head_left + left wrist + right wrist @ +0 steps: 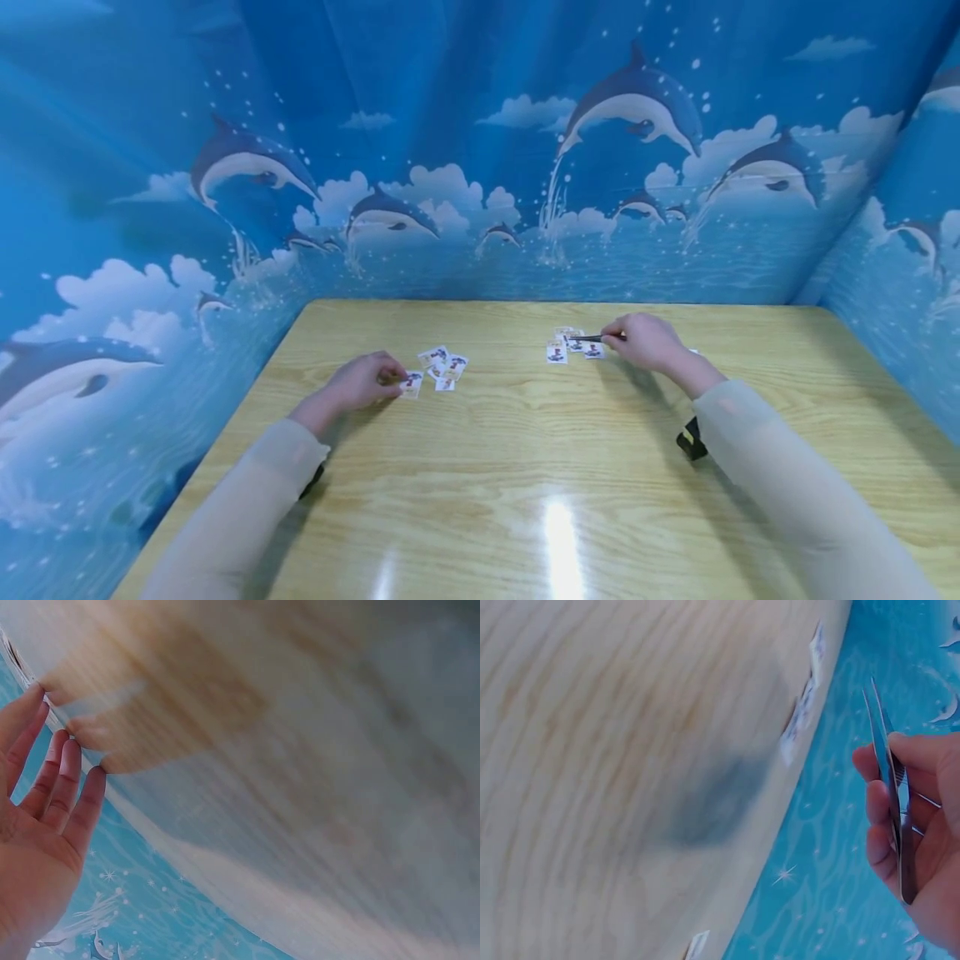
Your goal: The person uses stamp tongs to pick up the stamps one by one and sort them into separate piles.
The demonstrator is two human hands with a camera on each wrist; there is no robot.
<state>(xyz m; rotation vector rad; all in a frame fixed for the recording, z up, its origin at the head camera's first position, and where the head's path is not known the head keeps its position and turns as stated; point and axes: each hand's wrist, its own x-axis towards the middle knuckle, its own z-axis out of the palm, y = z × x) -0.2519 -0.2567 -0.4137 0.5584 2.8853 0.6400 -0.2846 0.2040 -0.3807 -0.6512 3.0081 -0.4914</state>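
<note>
My left hand (pixel 363 381) rests at the left side of the wooden table, its fingertips touching a small printed card (pixel 412 385). In the left wrist view, the fingers of the left hand (pixel 49 802) are nearly straight, their tips on the tabletop. A loose, overlapping cluster of similar cards (pixel 454 367) lies just to the right of it. My right hand (pixel 648 340) grips metal tweezers (pixel 889 772), thumb on one side and curled fingers on the other. The tweezers' tips point left, over a second cluster of cards (pixel 557 352); contact with a card cannot be told.
The wooden tabletop (pixel 480 467) reaches back to a blue dolphin-print curtain (pixel 450 150), which also encloses the sides. A small white piece (pixel 693 351) shows just behind the right wrist. A black strap part (pixel 692 440) hangs beneath the right sleeve.
</note>
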